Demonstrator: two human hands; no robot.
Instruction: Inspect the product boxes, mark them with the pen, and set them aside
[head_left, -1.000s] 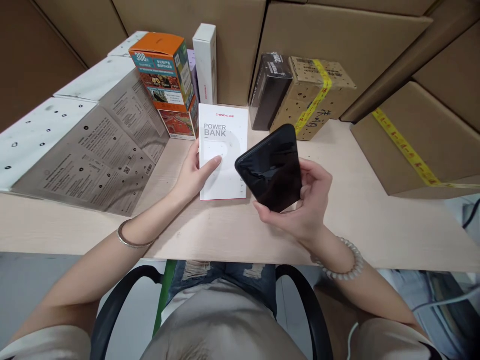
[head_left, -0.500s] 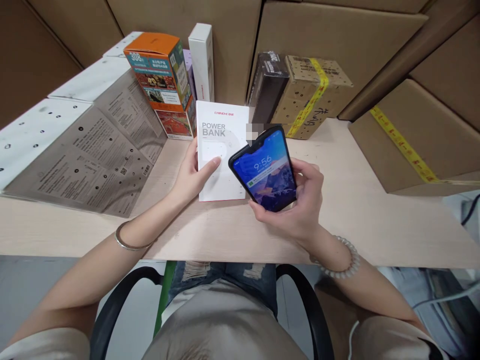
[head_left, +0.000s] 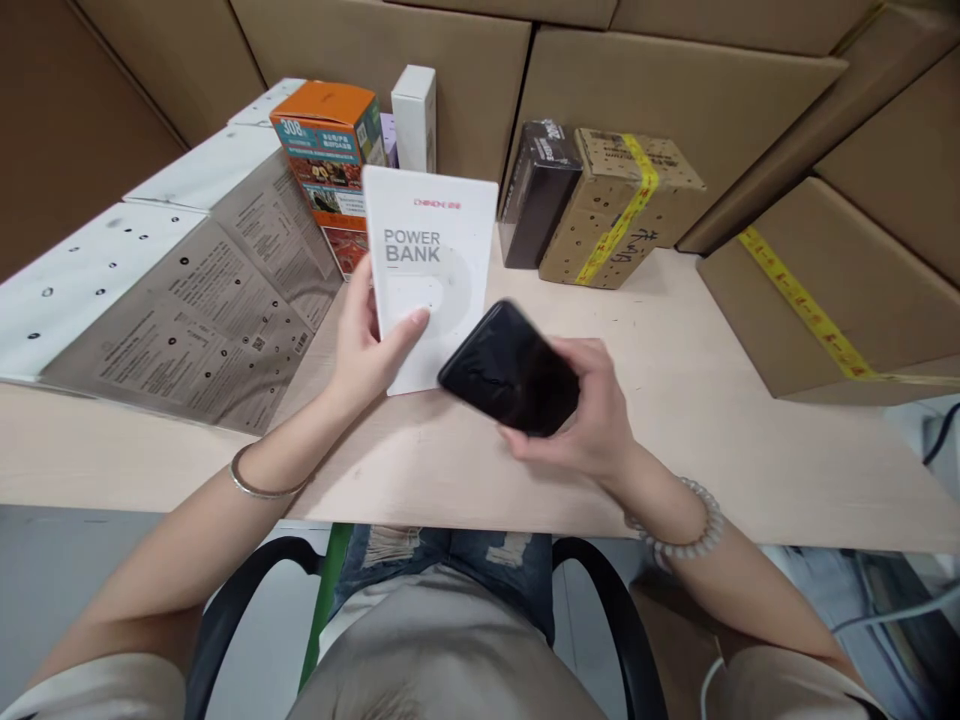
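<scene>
A white power bank box [head_left: 442,270] with grey "POWER BANK" lettering is held upright, tilted a little, above the table. My left hand [head_left: 375,335] grips its left side, thumb across the front and the other fingers behind. To the right, my right hand [head_left: 589,415] is closed around a smartphone [head_left: 514,370] by its right end. The phone's screen is dark, and its left end overlaps the lower right corner of the box in view. Whether phone and box touch, I cannot tell.
Behind stand an orange printed box [head_left: 326,140], a slim white box [head_left: 414,115], a dark box [head_left: 538,195] and a yellow-taped carton [head_left: 619,205]. A white spotted box [head_left: 187,310] lines the left; a larger taped carton [head_left: 832,300] sits right on the table [head_left: 697,430].
The phone has turned toward horizontal and dropped lower; its lit lock screen is now dark. My left hand and the box have shifted slightly left and up, and the box leans more.
</scene>
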